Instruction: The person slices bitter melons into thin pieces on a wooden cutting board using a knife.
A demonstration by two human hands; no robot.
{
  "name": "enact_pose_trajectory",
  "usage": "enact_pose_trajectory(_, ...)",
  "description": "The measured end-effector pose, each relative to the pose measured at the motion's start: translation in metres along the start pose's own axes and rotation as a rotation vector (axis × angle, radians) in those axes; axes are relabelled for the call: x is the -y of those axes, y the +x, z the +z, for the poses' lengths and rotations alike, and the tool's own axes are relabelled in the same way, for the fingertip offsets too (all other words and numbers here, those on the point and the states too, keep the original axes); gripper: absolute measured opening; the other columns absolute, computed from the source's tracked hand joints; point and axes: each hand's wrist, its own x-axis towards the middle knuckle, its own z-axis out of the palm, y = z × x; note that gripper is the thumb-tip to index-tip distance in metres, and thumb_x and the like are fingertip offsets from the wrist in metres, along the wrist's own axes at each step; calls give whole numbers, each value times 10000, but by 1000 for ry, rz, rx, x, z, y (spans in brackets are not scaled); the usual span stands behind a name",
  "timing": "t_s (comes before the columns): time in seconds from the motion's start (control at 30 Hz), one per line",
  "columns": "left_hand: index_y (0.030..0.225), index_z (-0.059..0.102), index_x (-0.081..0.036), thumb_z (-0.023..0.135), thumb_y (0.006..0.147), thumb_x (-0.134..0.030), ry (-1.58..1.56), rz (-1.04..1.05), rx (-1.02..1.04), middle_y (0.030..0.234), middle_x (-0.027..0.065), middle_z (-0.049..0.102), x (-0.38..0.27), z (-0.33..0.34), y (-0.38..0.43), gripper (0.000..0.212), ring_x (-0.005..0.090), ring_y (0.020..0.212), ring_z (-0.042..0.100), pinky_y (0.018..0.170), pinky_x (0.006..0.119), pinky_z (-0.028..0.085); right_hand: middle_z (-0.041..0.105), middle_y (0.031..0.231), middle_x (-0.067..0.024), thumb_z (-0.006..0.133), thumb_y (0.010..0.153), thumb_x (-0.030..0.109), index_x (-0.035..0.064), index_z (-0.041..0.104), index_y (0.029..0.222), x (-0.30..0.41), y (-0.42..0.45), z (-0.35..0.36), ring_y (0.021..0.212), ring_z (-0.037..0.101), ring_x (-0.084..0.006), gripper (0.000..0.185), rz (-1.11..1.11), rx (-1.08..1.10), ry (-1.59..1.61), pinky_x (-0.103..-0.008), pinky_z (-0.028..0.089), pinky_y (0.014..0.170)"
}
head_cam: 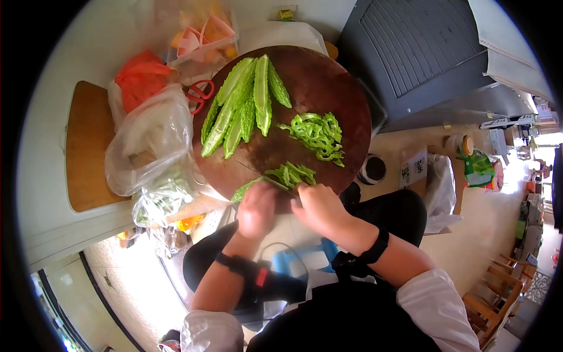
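A round, dark wooden cutting board lies before me. Near its front edge my right hand grips a knife, its thin blade slanting up to the left. My left hand, slightly blurred, presses on a bitter melon piece just left of the blade; the fingers hide part of it. Right of the blade lies a small heap of bitter melon slices. A larger pile of slices sits farther back on the right. Several long bitter melon halves lie together at the back left.
Red-handled scissors lie by the board's left edge. Clear plastic bags, a red bag and a clear container crowd that side. A dark ridged panel stands back right. Below are a blue stool and a cardboard box.
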Motion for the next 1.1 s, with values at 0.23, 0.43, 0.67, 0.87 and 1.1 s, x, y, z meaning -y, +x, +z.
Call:
enact_pose_trajectory(0.23,973,695,-48,634,717,-36,96,45,4,1058,129,660,5,-3,-4,264,343,1013,630,913,461,476,669,718,-205,667,860,207,23,620,866,-3,-4,3,695,680,-414,190,-52,-54,30,-512,555,647)
enact_pose_trajectory(0.43,978,697,-51,641,699,-37,123,46,7,1056,125,650,10,-1,-10,284,359,1019,617,922,465,475,661,718,-244,681,865,203,-4,633,881,4,-17,-10,713,669,-441,213,-104,-37,54,-509,554,670)
enact_pose_trajectory(0.67,983,697,-40,638,703,-36,53,54,-7,1039,138,652,8,-3,-6,287,360,1013,619,915,463,497,665,728,-245,683,861,200,-15,639,904,4,-17,-31,727,671,-441,224,-64,84,7,-510,555,689)
enact_pose_trajectory(0.87,930,701,-29,679,699,41,26,23,-28,1010,107,663,8,-2,-6,242,337,1004,635,898,438,521,673,732,-216,673,858,204,9,622,846,4,0,4,694,675,-424,202,-45,-43,8,-513,549,651)
enact_pose_trajectory(1.1,961,697,-21,632,722,10,23,26,-24,1016,154,658,12,-4,-10,249,375,971,637,932,475,515,665,741,-253,684,869,212,-15,639,899,8,-16,-20,726,665,-455,233,-60,52,50,-510,554,680)
